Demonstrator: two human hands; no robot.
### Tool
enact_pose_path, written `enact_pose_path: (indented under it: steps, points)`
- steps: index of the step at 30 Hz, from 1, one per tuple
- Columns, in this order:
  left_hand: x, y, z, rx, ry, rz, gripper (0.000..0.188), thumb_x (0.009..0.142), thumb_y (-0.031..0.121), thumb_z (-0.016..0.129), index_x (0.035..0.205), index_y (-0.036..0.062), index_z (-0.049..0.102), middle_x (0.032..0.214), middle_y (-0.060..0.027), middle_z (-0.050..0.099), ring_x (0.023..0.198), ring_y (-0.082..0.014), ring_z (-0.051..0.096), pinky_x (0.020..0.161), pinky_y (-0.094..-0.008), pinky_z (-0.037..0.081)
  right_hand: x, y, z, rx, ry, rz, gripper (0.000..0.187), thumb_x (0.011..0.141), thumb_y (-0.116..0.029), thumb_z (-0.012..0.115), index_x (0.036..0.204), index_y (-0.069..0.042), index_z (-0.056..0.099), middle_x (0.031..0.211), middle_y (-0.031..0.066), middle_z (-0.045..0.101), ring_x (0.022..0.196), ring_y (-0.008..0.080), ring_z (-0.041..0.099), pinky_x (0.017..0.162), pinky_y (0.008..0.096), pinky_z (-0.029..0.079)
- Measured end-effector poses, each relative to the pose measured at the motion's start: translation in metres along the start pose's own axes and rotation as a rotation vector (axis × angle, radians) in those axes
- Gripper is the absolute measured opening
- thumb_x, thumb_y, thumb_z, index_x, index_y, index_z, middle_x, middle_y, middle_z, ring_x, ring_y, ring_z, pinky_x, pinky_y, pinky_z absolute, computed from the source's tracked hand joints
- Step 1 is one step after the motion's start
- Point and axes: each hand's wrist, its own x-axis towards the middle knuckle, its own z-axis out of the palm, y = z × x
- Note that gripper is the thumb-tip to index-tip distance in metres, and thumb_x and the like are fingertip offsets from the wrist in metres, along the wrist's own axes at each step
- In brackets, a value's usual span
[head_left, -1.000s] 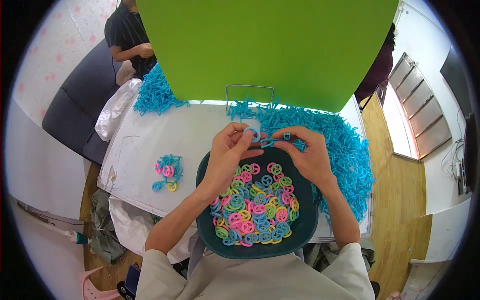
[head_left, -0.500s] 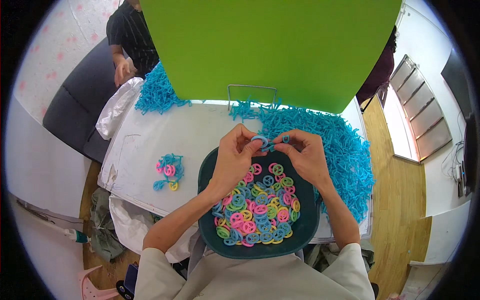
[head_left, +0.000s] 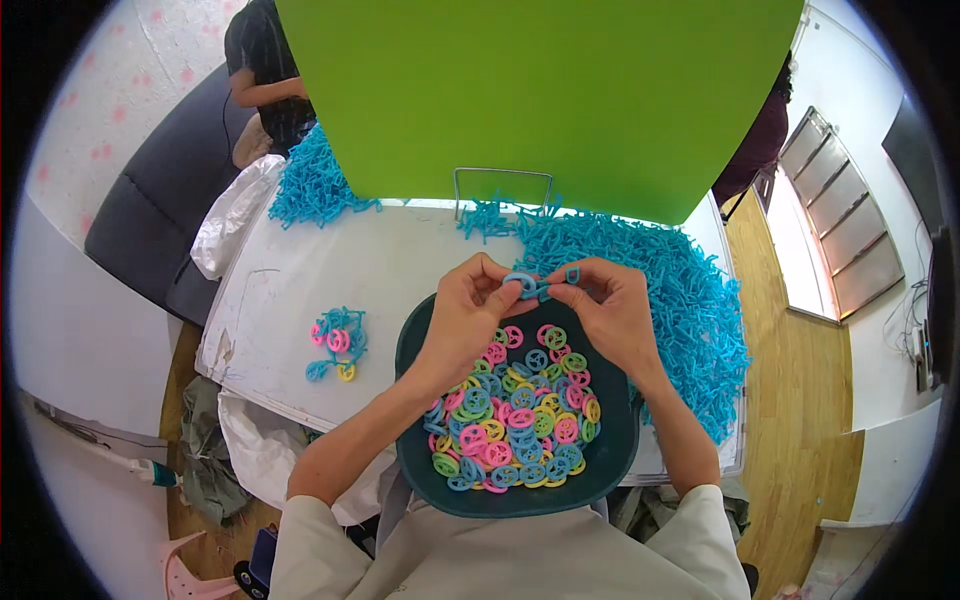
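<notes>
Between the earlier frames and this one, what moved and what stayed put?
Both hands, the left hand and right hand, stay pinched on the blue pieces above the dark tray, with barely any shift. The person at the far left has moved further back. The small pile on the table is unchanged.

One dark bowl (head_left: 415,350) was present, holding several dozen round plastic rings (head_left: 520,425) in four colours, too many to count exactly. Two hands were in view: left hand (head_left: 465,318), right hand (head_left: 612,315). Two blue heaps (head_left: 690,290) and one small cluster (head_left: 337,340) lay on the surface (head_left: 400,260).
</notes>
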Motion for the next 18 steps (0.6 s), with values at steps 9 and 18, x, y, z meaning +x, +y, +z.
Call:
enact_pose_path:
  steps: [9, 18]
  points:
    - [-0.005, 0.005, 0.013, 0.256, 0.042, 0.214, 0.03, 0.102, 0.01, 0.052, 0.129, -0.0009, 0.06, 0.112, -0.0141, 0.068, 0.095, -0.0173, 0.067, 0.085, -0.0306, 0.059, 0.002, -0.005, -0.006, 0.111, -0.013, 0.127, 0.017, 0.086, -0.008, 0.073, 0.098, 0.003, 0.071, 0.084, 0.006, 0.072, 0.075, 0.0075, 0.065, 0.068, 0.0219, 0.052]
    - [-0.005, 0.0, 0.016, 0.45, 0.095, 0.243, 0.03, 0.099, 0.002, 0.051, 0.126, 0.0047, 0.065, 0.104, -0.0114, 0.072, 0.087, -0.0169, 0.071, 0.062, -0.0253, 0.054, -0.001, -0.004, -0.008, 0.303, -0.076, 0.237, 0.02, 0.09, -0.014, 0.072, 0.103, 0.001, 0.068, 0.09, 0.0037, 0.07, 0.081, 0.009, 0.066, 0.072, 0.0247, 0.057]
